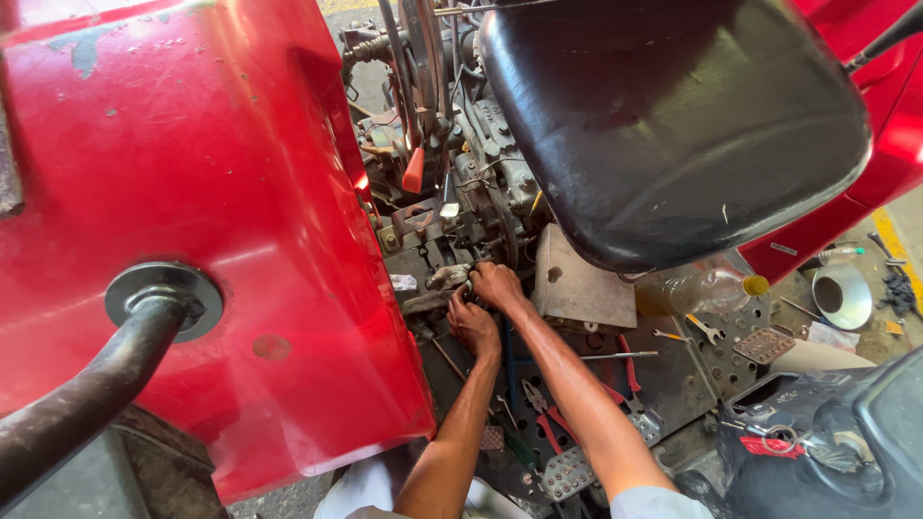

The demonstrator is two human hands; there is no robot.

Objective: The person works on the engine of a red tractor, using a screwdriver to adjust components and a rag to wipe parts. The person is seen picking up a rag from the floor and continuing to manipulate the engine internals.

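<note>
On the greasy tractor platform between the big red metal fender (192, 192) and the black padded seat (673, 125), the left hand (473, 327) and right hand (497, 285) both clench a dirty grey metal fitting (448, 277), red-handled pliers (548, 423) lying nearer the platform's front edge.

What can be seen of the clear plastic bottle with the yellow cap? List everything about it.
The clear plastic bottle with the yellow cap lies on its side on the dark perforated metal floor plate, cap pointing right. It looks part-filled with a yellowish-brown liquid, and its wall seems smeared. It sits just below the black seat, beside the grey metal box. Its left end is hidden behind that box. Neither hand touches it.
</note>
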